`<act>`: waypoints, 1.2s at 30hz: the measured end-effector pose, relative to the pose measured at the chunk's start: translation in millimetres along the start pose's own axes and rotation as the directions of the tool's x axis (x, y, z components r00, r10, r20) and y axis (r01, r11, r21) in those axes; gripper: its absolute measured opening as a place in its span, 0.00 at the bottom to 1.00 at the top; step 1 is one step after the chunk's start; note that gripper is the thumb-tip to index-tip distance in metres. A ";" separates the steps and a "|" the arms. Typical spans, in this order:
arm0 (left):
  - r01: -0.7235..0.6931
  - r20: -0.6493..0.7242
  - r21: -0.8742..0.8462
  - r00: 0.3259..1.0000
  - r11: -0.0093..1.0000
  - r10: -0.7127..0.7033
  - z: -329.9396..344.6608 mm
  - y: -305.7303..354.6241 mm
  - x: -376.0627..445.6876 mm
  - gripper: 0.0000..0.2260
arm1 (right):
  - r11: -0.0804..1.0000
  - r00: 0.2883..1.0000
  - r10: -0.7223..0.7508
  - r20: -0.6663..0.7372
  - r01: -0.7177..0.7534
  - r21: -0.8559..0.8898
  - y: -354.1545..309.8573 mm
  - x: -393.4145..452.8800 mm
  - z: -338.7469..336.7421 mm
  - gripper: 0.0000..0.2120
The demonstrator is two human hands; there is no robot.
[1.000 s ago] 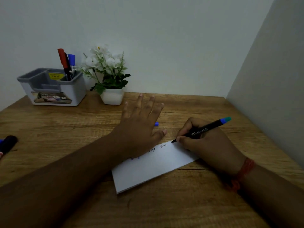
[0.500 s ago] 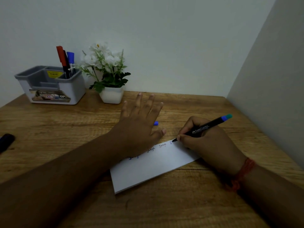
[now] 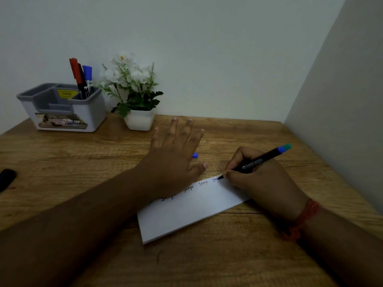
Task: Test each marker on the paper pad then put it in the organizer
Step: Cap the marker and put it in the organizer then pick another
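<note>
— What do we have under our hands?

— Our left hand [image 3: 174, 160] lies flat, fingers straight, pressing the white rectangular paper pad [image 3: 186, 210] onto the grainy wooden table [image 3: 228, 255]. Our right hand [image 3: 261, 181] pinches a slim black marker [image 3: 259, 161] with a blue-green end, its tip touching the pad's far edge.

— And the organizer?

— The grey plastic organizer [image 3: 62, 108] stands far left by a white flowerpot [image 3: 139, 120], red and blue markers [image 3: 79, 77] upright in its back compartment.
</note>
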State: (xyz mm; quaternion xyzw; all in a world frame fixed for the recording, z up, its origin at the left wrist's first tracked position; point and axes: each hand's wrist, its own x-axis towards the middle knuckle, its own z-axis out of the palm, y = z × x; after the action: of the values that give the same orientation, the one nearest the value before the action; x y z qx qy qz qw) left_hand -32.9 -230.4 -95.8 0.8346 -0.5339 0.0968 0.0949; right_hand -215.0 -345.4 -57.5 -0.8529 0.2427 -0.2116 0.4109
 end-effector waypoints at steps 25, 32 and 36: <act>-0.002 0.004 0.016 1.000 1.000 0.002 1.6 -1.2 1.3 0.37 | 1.000 1.000 -0.003 -0.007 0.002 -0.018 0.9 0.7 -1.2 0.04; 0.003 0.005 0.029 1.000 1.000 -0.003 1.9 -1.5 1.9 0.38 | 1.000 0.999 0.003 -0.052 -0.003 -0.015 0.7 0.8 -2.0 0.04; 0.001 0.014 0.023 1.000 1.000 -0.001 0.6 -0.8 1.2 0.38 | 0.999 0.999 0.009 -0.036 -0.011 -0.034 -0.8 1.1 -1.3 0.04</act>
State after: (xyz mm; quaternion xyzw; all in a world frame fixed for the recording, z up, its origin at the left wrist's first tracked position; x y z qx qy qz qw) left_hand -31.6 -231.2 -96.1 0.8366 -0.5329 0.0971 0.0818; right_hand -214.6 -346.4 -55.9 -0.8548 0.2578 -0.2205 0.3928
